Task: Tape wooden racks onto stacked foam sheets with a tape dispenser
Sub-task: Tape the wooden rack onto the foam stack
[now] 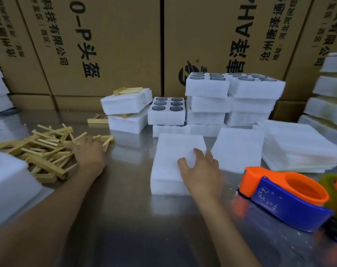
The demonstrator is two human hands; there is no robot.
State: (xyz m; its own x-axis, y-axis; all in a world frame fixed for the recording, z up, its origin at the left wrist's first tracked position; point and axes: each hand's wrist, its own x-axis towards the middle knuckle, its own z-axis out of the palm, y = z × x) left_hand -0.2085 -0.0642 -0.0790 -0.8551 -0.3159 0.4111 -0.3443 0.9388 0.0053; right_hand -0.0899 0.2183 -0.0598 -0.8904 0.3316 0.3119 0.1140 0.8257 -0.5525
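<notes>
Early stage: my right hand (pixel 201 173) presses flat on the stacked foam sheets (pixel 175 162) mid-desk, my left hand (pixel 89 151) reaches the wooden racks (pixel 46 151), grip unclear; tape dispenser (pixel 285 197) unused.

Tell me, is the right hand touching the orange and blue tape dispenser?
Apart. The head view shows the right hand resting on the foam stack, with bare metal table between it and the tape dispenser.

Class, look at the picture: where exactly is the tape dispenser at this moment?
In the head view the orange and blue tape dispenser lies on the metal table at the lower right, untouched, just right of the right hand and in front of the loose foam sheets.
</notes>
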